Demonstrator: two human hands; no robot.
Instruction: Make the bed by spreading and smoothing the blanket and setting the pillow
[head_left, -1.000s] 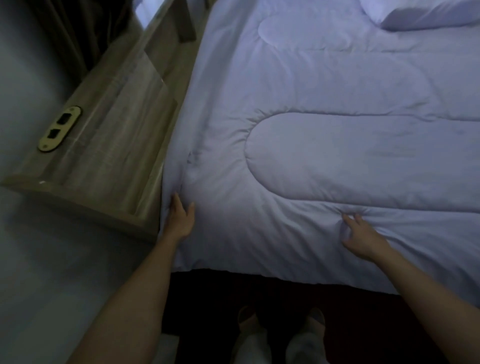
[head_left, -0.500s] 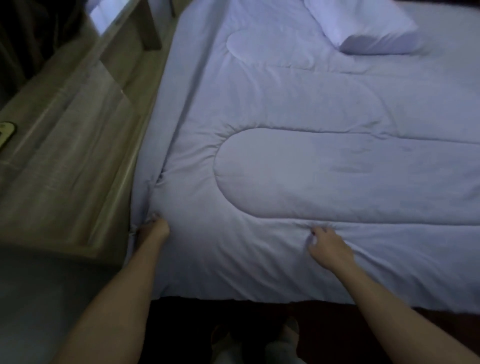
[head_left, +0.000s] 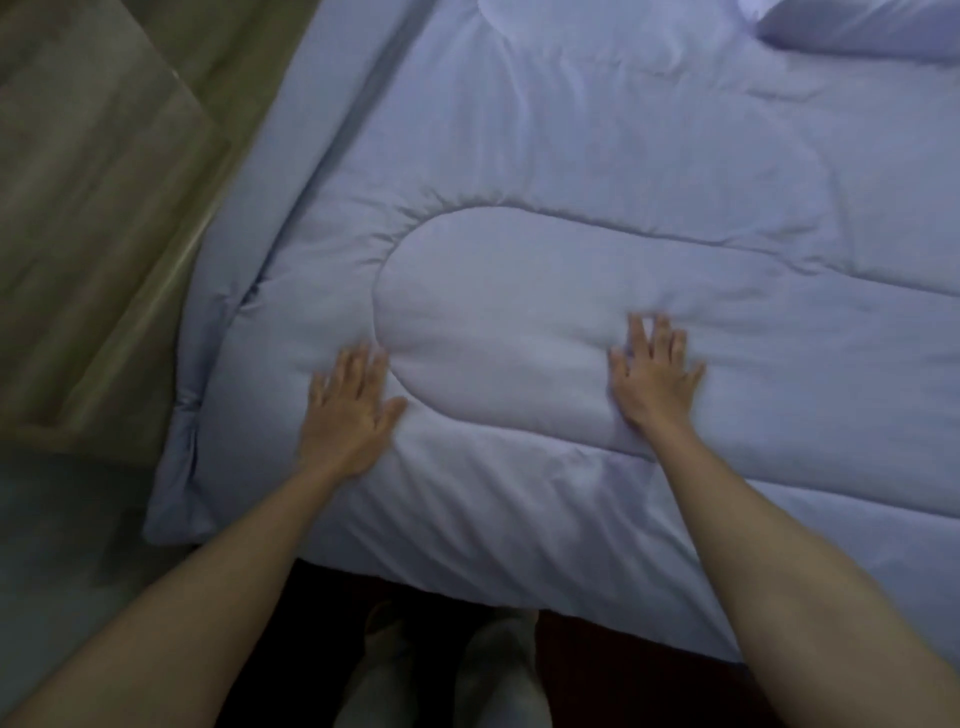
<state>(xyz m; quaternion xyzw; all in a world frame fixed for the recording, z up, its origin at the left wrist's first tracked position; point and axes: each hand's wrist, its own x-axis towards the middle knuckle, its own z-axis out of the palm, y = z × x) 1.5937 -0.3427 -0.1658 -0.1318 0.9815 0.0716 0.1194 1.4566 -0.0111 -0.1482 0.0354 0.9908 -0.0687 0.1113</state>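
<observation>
Blanket (head_left: 597, 171) covers the bed up to its near edge, hanging slightly over at the near-left corner. Your left hand (head_left: 348, 410) lies flat on it near that corner, fingers (head_left: 358, 364) released and spread. Your right hand (head_left: 655, 379) presses flat on the quilted oval, fingers also released. Pillow (head_left: 862, 26) sits at the far right edge.
</observation>
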